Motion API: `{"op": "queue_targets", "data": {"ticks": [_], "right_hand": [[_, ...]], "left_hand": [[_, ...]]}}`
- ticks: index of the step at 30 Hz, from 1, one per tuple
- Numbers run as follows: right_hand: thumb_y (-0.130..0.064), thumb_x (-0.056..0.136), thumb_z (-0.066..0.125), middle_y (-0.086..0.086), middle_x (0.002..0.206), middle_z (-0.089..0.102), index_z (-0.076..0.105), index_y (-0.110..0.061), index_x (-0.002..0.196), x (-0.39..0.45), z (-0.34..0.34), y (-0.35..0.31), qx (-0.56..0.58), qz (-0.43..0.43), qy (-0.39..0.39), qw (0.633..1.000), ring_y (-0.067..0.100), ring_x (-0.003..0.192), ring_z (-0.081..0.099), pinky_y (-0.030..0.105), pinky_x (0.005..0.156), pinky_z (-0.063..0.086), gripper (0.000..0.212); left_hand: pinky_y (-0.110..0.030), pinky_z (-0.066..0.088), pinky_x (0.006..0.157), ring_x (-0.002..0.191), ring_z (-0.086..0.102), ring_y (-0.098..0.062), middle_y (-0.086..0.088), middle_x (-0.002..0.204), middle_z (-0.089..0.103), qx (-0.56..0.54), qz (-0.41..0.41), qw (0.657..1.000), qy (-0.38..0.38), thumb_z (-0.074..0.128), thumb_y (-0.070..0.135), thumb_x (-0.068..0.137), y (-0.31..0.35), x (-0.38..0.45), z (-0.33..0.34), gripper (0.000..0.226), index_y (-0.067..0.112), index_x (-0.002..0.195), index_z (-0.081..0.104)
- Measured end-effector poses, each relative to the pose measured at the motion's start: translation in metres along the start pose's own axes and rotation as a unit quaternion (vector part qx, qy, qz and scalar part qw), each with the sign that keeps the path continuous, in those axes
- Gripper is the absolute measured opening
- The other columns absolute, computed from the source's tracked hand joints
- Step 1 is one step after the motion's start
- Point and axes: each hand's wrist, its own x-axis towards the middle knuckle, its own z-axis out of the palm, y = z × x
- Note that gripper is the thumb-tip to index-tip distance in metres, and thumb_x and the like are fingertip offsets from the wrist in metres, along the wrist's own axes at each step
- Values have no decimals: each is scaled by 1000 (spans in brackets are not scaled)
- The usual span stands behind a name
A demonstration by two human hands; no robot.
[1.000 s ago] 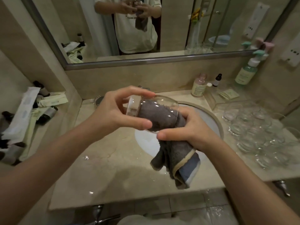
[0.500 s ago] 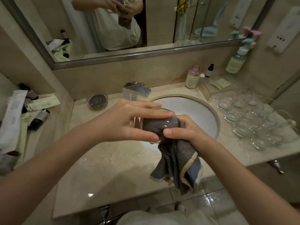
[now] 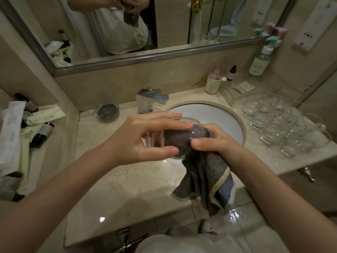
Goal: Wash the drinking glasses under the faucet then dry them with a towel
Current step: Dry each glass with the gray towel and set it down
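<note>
ok so using the sink point(image 3: 235, 115) as the reference point here. way off to its left there's a lower shelf point(image 3: 54, 143) piled with toiletry packets point(image 3: 43, 115) and a couple of dark little bottles point(image 3: 42, 133). closer in, still left of the sink, a round glass dish point(image 3: 107, 110) with a dark disc in it sits on the marble worktop point(image 3: 127, 183), and just beside that the chrome faucet point(image 3: 151, 99) stands at the sink's back left edge

over the front left edge of the sink the left hand point(image 3: 144, 139) grips the drinking glass point(image 3: 175, 137), which lies on its side, base to the left and mouth to the right. fingers point(image 3: 164, 121) curl over the top of it, thumb underneath. the grey towel point(image 3: 204, 178) is stuffed inside the glass and the rest hangs down past the front edge of the worktop. the right hand point(image 3: 217, 139) is clenched around the towel right at the mouth of the glass, thumb pressing it toward the rim

behind the sink to the right there's a pinkish bottle point(image 3: 213, 81), a small dark dropper bottle point(image 3: 232, 73) and, further right, a pump bottle point(image 3: 260, 61). right of the sink a whole crowd of clear glasses point(image 3: 284, 128) stands packed together on the worktop, with water drops around them

the mirror point(image 3: 164, 24) above the sink shows the same hands at it
</note>
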Motion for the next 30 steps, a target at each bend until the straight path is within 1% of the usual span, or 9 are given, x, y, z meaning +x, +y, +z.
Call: {"op": "queue_targets", "data": {"ticks": [4,7,9,12,15,18,22,27,30], "right_hand": [[-27,61,79,5,77,70,75,-14,82,0,4,-11,-135,-7,-19,991,17,74,68,29,69,54,25],[-31,66,80,11,83,73,75,-7,90,2,4,-12,-242,-23,-25,970,25,78,71,41,72,58,34],[-29,66,78,3,76,71,75,-14,82,3,2,-7,-200,-24,-6,979,17,71,69,29,67,54,22],[-26,66,71,3,71,65,71,-10,80,3,2,3,-59,-1,12,998,15,67,63,23,66,49,21],[-25,68,69,6,77,66,72,-9,83,5,6,7,-10,6,7,1000,19,73,64,27,70,51,22],[-29,66,75,2,72,68,74,-14,79,8,11,-6,-121,-9,2,993,15,70,66,26,67,52,20],[-32,67,78,8,76,71,75,-15,83,15,10,-23,-234,-27,-31,971,20,70,70,34,63,58,24],[-28,66,68,-3,67,66,74,-19,74,16,0,-13,-56,0,-21,998,11,62,63,19,61,49,14],[-28,63,74,-6,71,68,76,-20,78,17,2,-12,-26,-2,-52,998,9,65,65,18,63,49,17]], "left_hand": [[-28,51,48,66,66,-33,-5,106,69,-338,-235,911,24,72,34,67,0,-4,4,47,40,113,71],[-25,45,38,55,64,-34,-11,105,67,-421,-328,845,21,69,39,64,-3,-9,13,48,38,112,71],[-26,49,41,63,70,-31,-7,114,67,-373,-288,881,37,68,40,68,-1,-10,12,46,44,113,69],[-28,56,81,102,69,-14,2,122,68,-76,-69,994,33,74,35,74,-3,-8,3,55,32,127,61],[-30,52,94,112,66,-13,3,118,70,-29,-10,999,22,75,32,75,-7,-6,-1,55,21,127,60],[-48,59,68,90,70,-37,1,115,70,-249,-178,952,20,78,38,65,-5,-7,-5,53,40,117,68],[-24,47,39,58,67,-31,-3,108,69,-392,-310,864,54,69,42,62,0,-9,0,49,44,111,71],[-20,49,94,123,56,-4,19,128,59,-19,-87,993,81,72,43,73,6,-9,5,56,39,127,57],[-22,53,82,102,67,-8,17,112,68,-100,-121,985,72,75,37,71,9,-8,2,47,37,117,65]]}}
